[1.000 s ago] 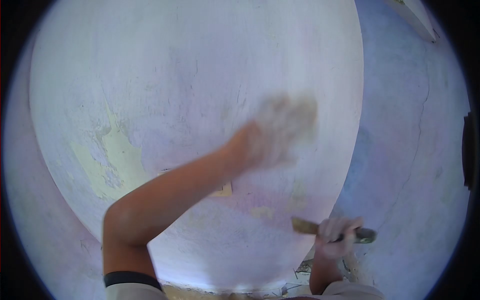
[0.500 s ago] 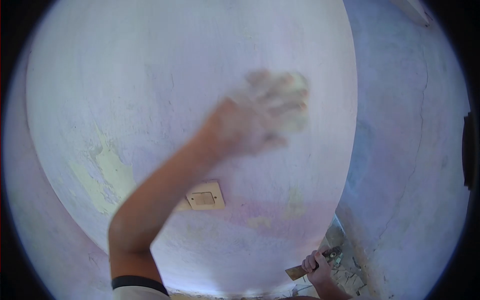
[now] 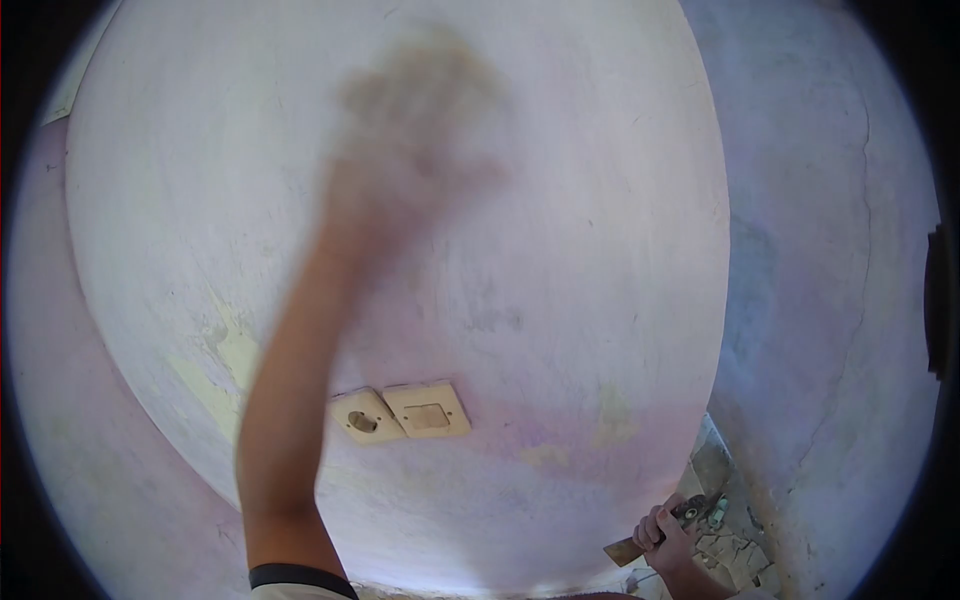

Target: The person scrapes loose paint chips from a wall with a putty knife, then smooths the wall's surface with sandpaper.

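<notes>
My left hand (image 3: 415,125) is raised against the upper part of the pale wall (image 3: 590,290) and badly smeared by motion. A pale yellow-green pad (image 3: 440,50) shows as a blur at its fingertips; the half-second-old view shows it more clearly, under the fingers. Whether the pad is paper or sponge I cannot make out. Low at the right, my right hand (image 3: 668,540) is closed around the dark handle of a scraper (image 3: 624,551), whose flat, brownish blade points left and down, away from the wall's upper area.
A socket (image 3: 362,416) and a light switch (image 3: 428,411) sit side by side on the wall below my left forearm. Paint has peeled in a patch (image 3: 235,350) at the left. Broken debris (image 3: 735,560) lies on the floor at the lower right, beside a cracked bluish wall (image 3: 810,250).
My left hand has swept up and to the left across the wall. The socket, hidden behind the forearm before, now shows. The view has shifted slightly; my right hand keeps its hold on the scraper.
</notes>
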Motion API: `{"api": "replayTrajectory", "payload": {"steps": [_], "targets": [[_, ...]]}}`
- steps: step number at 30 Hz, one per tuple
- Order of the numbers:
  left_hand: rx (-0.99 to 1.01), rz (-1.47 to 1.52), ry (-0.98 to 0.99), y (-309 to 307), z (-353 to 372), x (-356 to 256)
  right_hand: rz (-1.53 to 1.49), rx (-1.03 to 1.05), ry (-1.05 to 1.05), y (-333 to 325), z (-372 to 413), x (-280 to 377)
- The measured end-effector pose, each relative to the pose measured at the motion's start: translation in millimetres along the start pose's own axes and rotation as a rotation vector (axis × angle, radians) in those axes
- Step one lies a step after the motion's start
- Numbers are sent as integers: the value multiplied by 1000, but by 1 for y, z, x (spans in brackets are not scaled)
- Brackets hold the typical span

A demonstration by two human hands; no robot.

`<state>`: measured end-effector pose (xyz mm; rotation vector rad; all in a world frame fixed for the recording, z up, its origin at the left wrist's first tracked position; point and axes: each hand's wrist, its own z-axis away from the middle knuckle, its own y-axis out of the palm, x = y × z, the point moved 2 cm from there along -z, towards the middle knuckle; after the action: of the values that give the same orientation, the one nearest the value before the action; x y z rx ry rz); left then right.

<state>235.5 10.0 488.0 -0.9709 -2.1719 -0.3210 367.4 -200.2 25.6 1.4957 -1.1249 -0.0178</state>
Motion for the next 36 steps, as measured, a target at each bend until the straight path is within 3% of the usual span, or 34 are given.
{"api": "replayTrajectory", "payload": {"steps": [2, 4, 7, 11, 15, 17, 19, 21, 23, 30, 32, 34, 36], "targets": [[-126, -139, -234, -12, -10, 102, 10, 48, -5, 0, -4, 4], [-219, -348, -514, -12, -1, 150, 73, 110, -39, 0, -16, 14], [-181, -295, -586, -13, 1, 149, 266, 405, -163, 26, -50, 52], [-160, -300, -590, -16, 5, 145, 345, 672, -565, 109, -96, 122], [-159, -280, -572, -15, 24, 138, 165, 737, -983, 218, -114, 189], [-155, -263, -557, -17, 41, 130, 62, 883, -987, 254, -131, 217], [-154, -245, -524, -22, 59, 121, 4, 895, -1002, 295, -146, 229], [-131, -245, -519, -27, 74, 116, -6, 694, -1006, 331, -156, 233], [-115, -240, -510, -31, 88, 112, -46, 656, -1027, 363, -162, 232], [-91, -211, -543, -41, 115, 102, -209, 671, -1186, 396, -177, 251], [-89, -202, -566, -41, 120, 100, -356, 1049, -781, 411, -218, 226], [-86, -203, -582, -41, 125, 98, -322, 1041, -727, 414, -224, 217], [-79, -200, -586, -42, 130, 96, -109, 670, -1031, 407, -210, 228]]}}
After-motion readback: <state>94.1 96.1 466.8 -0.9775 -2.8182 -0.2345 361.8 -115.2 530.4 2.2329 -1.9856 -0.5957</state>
